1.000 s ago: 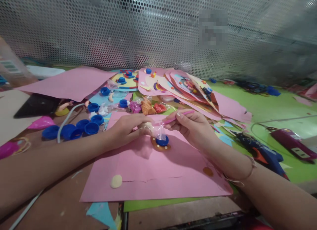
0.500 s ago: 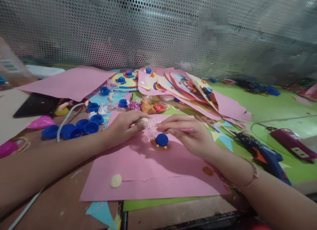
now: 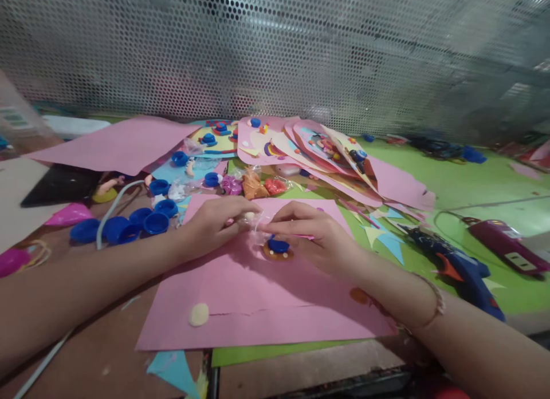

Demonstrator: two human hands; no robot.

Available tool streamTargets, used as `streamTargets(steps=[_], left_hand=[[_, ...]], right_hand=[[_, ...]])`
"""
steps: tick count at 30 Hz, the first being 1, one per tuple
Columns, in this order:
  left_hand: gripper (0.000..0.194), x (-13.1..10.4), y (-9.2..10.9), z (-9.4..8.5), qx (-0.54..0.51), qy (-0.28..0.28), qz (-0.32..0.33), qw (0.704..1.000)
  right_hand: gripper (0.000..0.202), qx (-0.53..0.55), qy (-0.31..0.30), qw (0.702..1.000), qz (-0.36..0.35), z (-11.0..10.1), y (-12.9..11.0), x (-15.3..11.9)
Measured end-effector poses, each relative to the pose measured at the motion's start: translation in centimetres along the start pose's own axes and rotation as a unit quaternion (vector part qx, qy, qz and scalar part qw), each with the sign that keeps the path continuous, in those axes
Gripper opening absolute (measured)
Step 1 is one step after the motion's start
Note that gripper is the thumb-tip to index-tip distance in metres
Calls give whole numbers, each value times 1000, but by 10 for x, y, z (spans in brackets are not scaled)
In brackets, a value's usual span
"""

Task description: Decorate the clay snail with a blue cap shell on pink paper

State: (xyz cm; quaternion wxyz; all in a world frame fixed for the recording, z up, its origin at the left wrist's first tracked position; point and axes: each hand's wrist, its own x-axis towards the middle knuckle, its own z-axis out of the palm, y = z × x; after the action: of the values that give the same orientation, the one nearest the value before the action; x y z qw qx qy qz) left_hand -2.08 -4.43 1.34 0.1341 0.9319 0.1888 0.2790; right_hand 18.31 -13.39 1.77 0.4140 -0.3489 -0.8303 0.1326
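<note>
Compared with 1 s ago, the hands have come closer and the clear plastic bag (image 3: 259,222) is bunched up rather than stretched, so I'd say the bag's getting the attention right now. Left hand (image 3: 221,218) is pinching its pale lump (image 3: 248,216); right hand (image 3: 322,233) has fingertips closed on the plastic, pink stick (image 3: 307,237) tucked in its grip. Blue cap (image 3: 278,246) sits just below, on the pink sheet (image 3: 258,296). Loose caps (image 3: 122,228) crowd the left edge, glue gun (image 3: 455,270) the right; best elbow room's probably nearer the front.
</note>
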Motion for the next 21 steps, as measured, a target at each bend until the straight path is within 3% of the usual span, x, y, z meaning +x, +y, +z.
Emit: streamTargets(steps=[10,16,21], left_hand=[[27,2,3,0,-42,-7,-29,999],[22,7,9,-1,-112,-9,-110,988],[19,8,11,3,-243,32,-195,950]], right_hand=[[28,-33,-15,999,-1,-1,3,-1],[28,-138,6,990,-36,-10,1,0],[28,-187,7,981,-50,-12,-2,1]])
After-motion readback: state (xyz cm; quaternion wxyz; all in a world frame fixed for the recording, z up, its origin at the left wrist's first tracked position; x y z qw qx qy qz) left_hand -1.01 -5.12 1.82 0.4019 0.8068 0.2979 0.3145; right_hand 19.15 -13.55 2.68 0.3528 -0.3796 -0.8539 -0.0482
